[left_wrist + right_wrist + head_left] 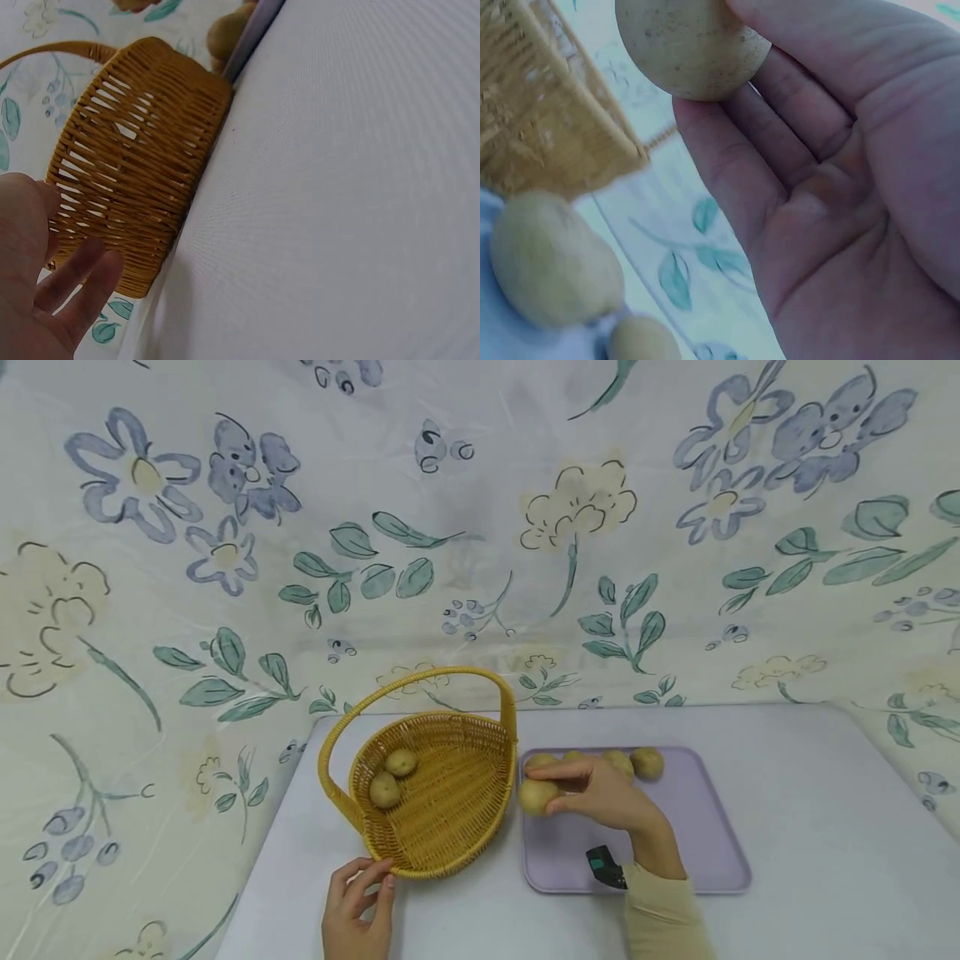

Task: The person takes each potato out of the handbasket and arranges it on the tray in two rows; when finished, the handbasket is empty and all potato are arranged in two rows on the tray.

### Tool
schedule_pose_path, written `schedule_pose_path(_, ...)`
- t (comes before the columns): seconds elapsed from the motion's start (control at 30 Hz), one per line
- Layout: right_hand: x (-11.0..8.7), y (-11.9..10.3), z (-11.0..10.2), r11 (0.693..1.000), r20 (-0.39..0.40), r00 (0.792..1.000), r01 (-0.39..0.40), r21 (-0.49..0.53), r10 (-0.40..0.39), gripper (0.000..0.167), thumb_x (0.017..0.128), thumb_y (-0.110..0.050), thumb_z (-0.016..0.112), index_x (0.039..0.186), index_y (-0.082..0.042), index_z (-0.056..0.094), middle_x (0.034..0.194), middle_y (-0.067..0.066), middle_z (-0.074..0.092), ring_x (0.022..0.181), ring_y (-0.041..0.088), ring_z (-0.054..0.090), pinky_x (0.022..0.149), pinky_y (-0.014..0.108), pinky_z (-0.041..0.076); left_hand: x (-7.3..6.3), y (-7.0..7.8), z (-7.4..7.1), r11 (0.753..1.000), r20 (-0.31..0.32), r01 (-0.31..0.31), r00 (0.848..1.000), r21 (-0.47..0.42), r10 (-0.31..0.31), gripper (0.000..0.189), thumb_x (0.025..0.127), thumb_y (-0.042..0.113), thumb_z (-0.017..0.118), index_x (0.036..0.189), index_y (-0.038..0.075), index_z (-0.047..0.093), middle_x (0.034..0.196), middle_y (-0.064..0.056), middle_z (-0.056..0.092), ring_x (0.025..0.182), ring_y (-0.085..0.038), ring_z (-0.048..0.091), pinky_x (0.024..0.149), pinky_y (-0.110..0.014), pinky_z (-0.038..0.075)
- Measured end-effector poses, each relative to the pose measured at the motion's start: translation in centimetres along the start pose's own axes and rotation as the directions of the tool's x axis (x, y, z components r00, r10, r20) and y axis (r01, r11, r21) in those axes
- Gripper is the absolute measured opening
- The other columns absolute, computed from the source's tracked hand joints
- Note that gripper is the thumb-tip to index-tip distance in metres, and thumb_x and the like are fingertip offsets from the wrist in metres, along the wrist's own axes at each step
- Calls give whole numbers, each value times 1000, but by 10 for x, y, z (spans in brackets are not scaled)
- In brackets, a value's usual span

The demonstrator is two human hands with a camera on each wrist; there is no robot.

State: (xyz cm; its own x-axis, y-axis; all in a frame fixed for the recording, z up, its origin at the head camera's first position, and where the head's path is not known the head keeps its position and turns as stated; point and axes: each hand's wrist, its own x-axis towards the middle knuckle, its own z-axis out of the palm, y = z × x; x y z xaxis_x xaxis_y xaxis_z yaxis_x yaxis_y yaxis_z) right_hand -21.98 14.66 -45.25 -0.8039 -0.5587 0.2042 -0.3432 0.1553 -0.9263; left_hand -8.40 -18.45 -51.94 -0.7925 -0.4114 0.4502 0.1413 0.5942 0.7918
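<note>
My right hand (600, 793) pinches a potato (537, 797) between thumb and fingers, over the left edge of the lilac tray (720, 827). In the right wrist view this potato (694, 45) shows rounded and pale brown, lightly speckled. My left hand (356, 902) grips the near rim of the yellow wicker basket (450, 793), thumb outside; in the left wrist view two fingers (105, 289) hang beside the woven wall. Two potatoes (385, 789) lie inside the basket at its left. Several more, one a potato (647, 763) at the right end, sit along the tray's back edge.
The basket's tall arched handle (420, 675) rises over it. Basket and tray stand side by side on a white table (795, 793). Behind and to the sides hangs a floral cloth (480, 568). A small black device (606, 867) sits at my right wrist.
</note>
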Motion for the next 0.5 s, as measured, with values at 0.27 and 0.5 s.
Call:
schedule_pose_path(0.27, -24, 9, -18, 994, -116, 991, -82, -72, 74, 46, 81, -15, 84, 125, -5, 73, 127, 16, 71, 110, -3, 60, 89, 14, 55, 0, -2, 1, 1000, 1, 8, 1000, -6, -8, 27, 81, -16, 76, 102, 1, 76, 108, 14, 53, 87, 13, 58, 65, -6, 57)
schedule_pose_path(0.5, -40, 18, -26, 963, -200, 960, -228, -142, 197, 47, 82, -24, 84, 126, -12, 73, 122, 9, 70, 108, -6, 60, 96, 12, 52, -1, -2, -1, 1000, -2, 15, 1000, 1, -15, 26, 81, -15, 76, 101, 1, 76, 108, 16, 52, 87, 13, 58, 65, -6, 56)
